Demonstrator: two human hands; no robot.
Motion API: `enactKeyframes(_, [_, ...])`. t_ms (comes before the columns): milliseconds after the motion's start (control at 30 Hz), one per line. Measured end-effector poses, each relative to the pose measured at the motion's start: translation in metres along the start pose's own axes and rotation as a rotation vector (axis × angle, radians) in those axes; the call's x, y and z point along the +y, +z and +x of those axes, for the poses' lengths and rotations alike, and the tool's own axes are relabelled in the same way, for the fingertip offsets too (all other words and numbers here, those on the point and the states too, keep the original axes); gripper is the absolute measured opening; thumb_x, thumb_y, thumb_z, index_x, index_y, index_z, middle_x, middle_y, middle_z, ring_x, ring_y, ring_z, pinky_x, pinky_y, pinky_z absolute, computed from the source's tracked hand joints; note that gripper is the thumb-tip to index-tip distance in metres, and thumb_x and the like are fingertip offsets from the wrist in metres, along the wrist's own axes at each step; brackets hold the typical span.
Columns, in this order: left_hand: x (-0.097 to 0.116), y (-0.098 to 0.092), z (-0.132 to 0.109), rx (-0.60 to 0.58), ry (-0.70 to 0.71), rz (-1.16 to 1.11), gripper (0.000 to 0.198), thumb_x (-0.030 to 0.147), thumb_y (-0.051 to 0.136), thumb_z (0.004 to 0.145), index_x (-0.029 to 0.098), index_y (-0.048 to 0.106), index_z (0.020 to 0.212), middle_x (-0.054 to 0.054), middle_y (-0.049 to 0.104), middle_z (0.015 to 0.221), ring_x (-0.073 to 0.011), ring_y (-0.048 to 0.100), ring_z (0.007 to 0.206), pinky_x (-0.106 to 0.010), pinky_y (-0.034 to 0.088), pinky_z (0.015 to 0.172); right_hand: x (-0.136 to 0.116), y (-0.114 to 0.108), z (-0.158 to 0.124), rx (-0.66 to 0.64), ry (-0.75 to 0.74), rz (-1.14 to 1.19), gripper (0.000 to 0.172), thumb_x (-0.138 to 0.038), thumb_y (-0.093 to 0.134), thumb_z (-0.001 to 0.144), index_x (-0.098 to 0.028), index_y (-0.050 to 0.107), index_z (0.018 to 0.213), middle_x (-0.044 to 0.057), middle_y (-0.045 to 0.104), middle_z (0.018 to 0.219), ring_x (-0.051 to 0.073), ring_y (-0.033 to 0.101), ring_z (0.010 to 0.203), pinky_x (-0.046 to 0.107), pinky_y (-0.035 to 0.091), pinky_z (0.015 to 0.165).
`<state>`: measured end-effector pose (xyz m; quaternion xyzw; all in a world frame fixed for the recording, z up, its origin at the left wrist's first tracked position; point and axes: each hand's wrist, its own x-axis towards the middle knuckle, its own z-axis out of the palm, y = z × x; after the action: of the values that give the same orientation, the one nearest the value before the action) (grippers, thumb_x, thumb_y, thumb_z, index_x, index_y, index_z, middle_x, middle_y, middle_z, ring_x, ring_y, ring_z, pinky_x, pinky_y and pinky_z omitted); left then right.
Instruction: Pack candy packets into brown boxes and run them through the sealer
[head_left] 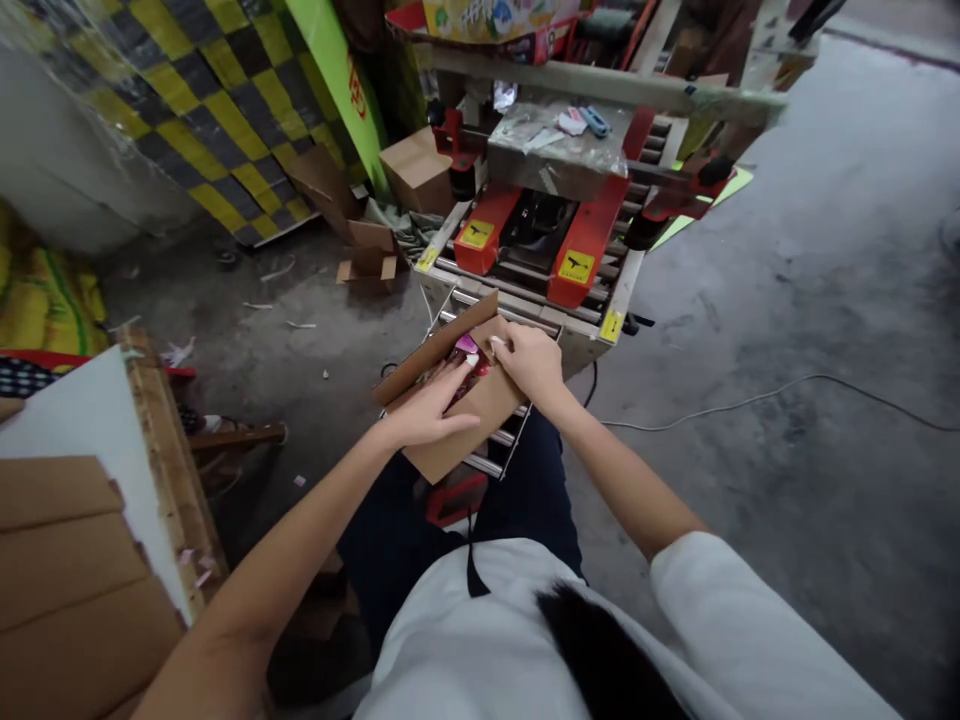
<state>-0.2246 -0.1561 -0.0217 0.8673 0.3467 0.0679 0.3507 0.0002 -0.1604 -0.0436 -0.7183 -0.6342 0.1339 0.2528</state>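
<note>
An open cardboard box (465,425) rests on the short roller section (489,466) in front of my legs, with its flaps raised. Inside it lie small pink and red packets (466,343), whose exact kind I cannot make out. My left hand (433,405) reaches over the near-left part of the box, fingers stretched out onto the contents and thumb apart. At the far-right end, my right hand (531,360) has its fingers curled around the end flap, thumb on the inner side. White covers on some fingertips of both hands are visible.
Beyond the box stands a carton-sealing machine (555,150) with red guides and yellow warning labels. A blue cutter (594,121) lies on its metal top. Open cartons (369,250) sit on the floor to the left. Flat cardboard (67,570) is stacked at lower left. A cable (720,410) crosses the right floor.
</note>
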Motion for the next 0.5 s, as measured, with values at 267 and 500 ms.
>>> enactKeyframes(267, [0.031, 0.082, 0.033, 0.739, -0.106, 0.084, 0.057, 0.028, 0.052, 0.098, 0.012, 0.040, 0.150, -0.024, 0.050, 0.150, -0.0333, 0.045, 0.144, -0.053, 0.037, 0.120, 0.005, 0.012, -0.005, 0.270, 0.164, 0.112, 0.058, -0.029, 0.031, 0.099, -0.010, 0.039, 0.154, 0.023, 0.042, 0.156, 0.033, 0.036, 0.145, 0.053, 0.035, 0.115])
enactKeyframes(500, [0.091, 0.073, 0.001, 0.881, 0.240, 0.132, 0.049, 0.024, 0.051, 0.100, 0.021, 0.043, 0.148, -0.018, 0.047, 0.152, -0.0281, 0.044, 0.146, -0.049, 0.039, 0.120, -0.020, 0.018, -0.051, 0.006, 0.155, -0.064, 0.066, -0.033, 0.030, 0.100, -0.010, 0.024, 0.163, 0.020, 0.015, 0.171, 0.040, 0.025, 0.154, 0.064, 0.031, 0.119])
